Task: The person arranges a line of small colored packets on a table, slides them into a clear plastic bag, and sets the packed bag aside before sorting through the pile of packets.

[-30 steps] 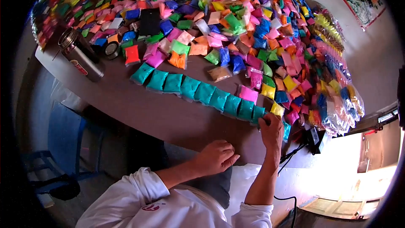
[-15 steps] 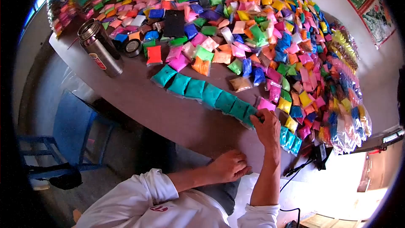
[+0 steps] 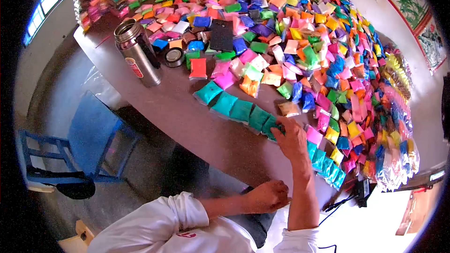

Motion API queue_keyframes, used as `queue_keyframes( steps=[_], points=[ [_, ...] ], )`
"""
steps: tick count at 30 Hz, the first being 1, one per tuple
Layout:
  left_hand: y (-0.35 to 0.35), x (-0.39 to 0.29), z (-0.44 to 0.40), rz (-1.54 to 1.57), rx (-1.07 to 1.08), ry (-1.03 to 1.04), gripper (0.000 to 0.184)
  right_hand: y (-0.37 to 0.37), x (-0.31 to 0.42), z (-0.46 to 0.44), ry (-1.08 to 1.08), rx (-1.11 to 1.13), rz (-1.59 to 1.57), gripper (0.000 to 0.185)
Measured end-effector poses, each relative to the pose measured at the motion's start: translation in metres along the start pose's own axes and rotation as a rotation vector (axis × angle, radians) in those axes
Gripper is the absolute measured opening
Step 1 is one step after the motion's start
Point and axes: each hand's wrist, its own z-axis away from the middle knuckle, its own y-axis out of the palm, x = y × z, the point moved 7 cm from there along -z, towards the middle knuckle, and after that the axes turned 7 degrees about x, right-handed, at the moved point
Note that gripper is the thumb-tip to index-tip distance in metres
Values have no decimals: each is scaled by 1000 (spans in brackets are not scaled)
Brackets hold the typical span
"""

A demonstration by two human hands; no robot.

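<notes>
A strip of joined teal packets (image 3: 240, 110) runs across the near side of the table. My right hand (image 3: 294, 143) is over it, with bent thumb and forefinger on either side of a packet in its middle part. That hand and wrist hide a stretch of the strip. Past the wrist, more teal packets (image 3: 328, 166) lie towards the table's right edge. My left hand (image 3: 269, 197) is curled into a loose fist in front of the table edge, with nothing visible in it. Nearest my right fingers are a tan packet (image 3: 289, 108) and a pink packet (image 3: 314, 135).
A large heap of colourful small packets (image 3: 300, 23) covers the back and right of the table (image 3: 197, 133). An open steel thermos (image 3: 145, 65), its lid (image 3: 174, 56) and a black flat object (image 3: 221, 35) stand left. A blue chair (image 3: 93, 131) is beyond the left edge.
The view has shifted, so the table things appear farther right and lower. My right hand has moved left along the teal strip. My left hand remains a fist.
</notes>
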Motion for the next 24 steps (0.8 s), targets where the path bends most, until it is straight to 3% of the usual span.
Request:
queue_keyframes(
  steps=[3,8,10,12,14,16,17,18,19,21,24],
  points=[
    [-4,-4,-1,-21,2,4,19,2,-1,-5,79,151,54,32],
    [1,-3,2,12,135,-35,21,6,29,-15,-7,81,101,33],
    [0,0,3,105,-71,-28,10,13,44,-16,-74,23,55,35],
    [-8,-3,-1,183,-93,-20,11,35,57,-20,-193,84,45,42],
    [-10,2,3,272,-105,-5,12,47,63,-22,-155,111,177,46],
    [42,58,30,533,167,-312,15,45,65,-24,-92,214,141,43],
    [88,63,41,699,367,-428,17,34,59,-8,-129,108,85,39],
    [92,52,42,776,473,-481,18,31,64,0,-217,12,20,35],
    [96,40,44,843,580,-538,18,27,59,9,-174,1,46,35],
    [-10,-6,-4,393,257,-368,18,16,57,32,-185,23,-126,30],
    [-3,1,3,225,226,-320,19,-5,47,79,-93,-56,-171,29]
  ],
)
